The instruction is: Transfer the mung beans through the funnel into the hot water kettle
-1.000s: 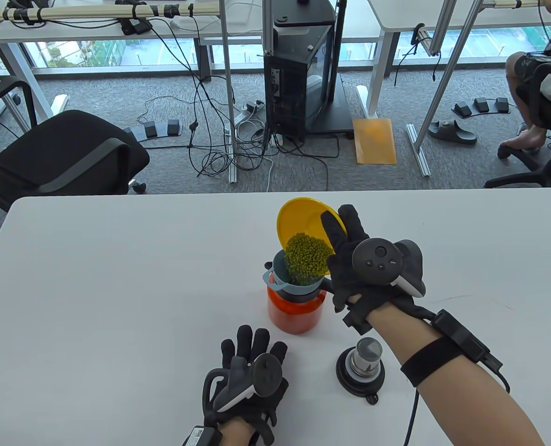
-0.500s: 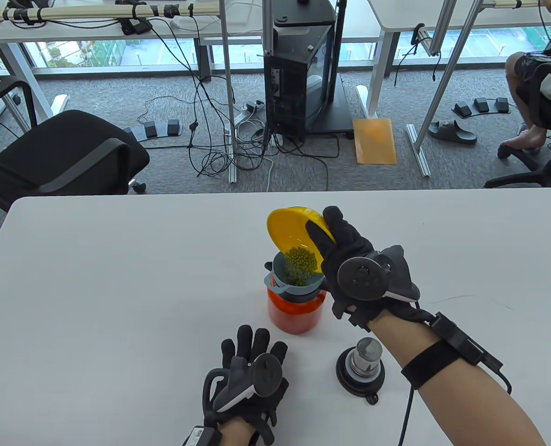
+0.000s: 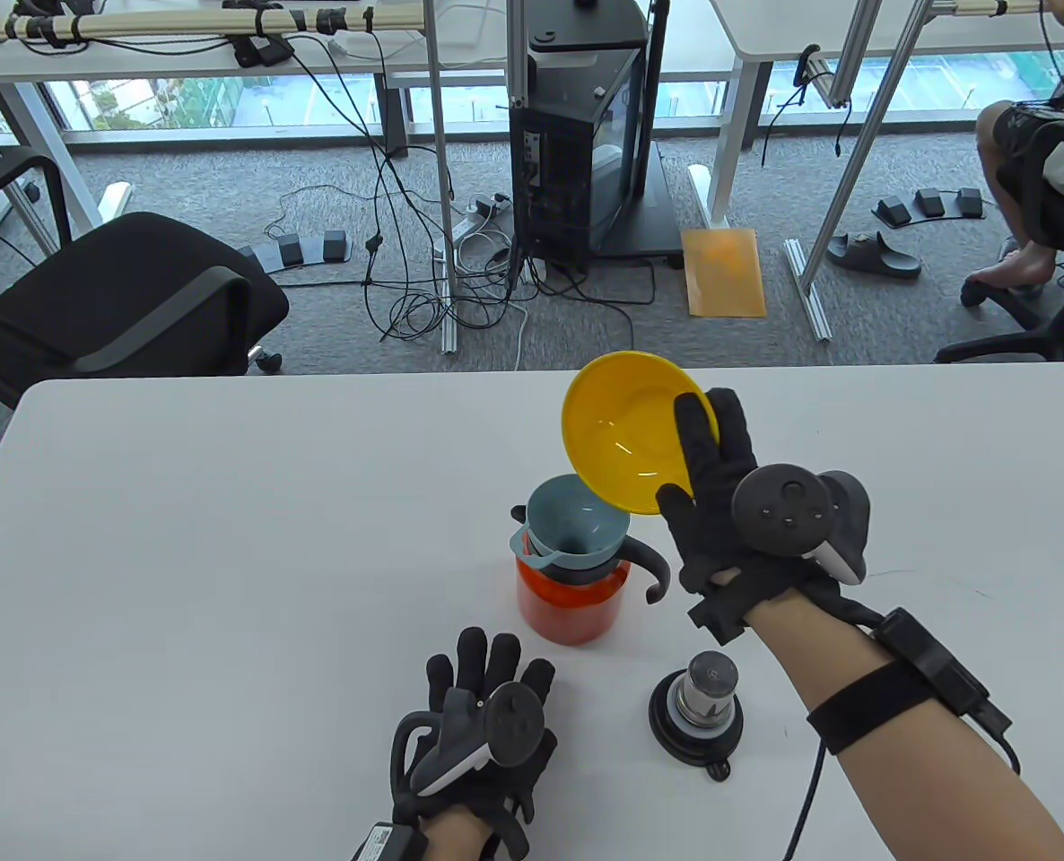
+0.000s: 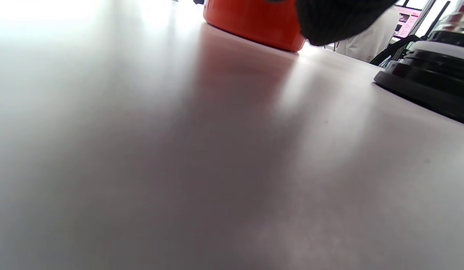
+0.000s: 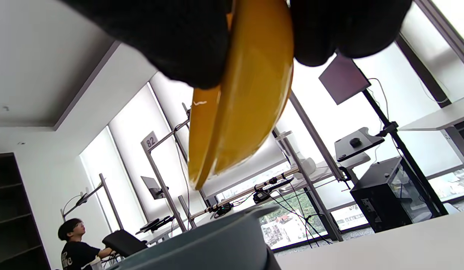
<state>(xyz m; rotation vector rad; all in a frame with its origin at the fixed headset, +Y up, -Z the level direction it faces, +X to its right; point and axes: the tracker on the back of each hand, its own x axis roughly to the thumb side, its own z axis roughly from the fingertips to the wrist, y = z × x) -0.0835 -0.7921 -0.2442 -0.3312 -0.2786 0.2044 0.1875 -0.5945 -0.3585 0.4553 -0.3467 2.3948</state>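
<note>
Table view showed the right hand point(image 3: 729, 502) pinching the rim of an empty yellow bowl point(image 3: 626, 439), tilted above the grey funnel point(image 3: 572, 534) seated in the orange kettle point(image 3: 568, 605). Light, stiff, probably slick plastic; the rim suited gripping. The left hand point(image 3: 478, 735) rested spread on the table point(image 3: 227, 538).

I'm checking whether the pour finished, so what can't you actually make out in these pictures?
- Inside of the orange kettle: table view, the grey funnel covers its mouth, so no beans are visible.
- Funnel spout: hidden inside the kettle.
- Kettle top: left wrist view, cut off by the edge.
- Yellow bowl interior: right wrist view, seen edge-on.
</note>
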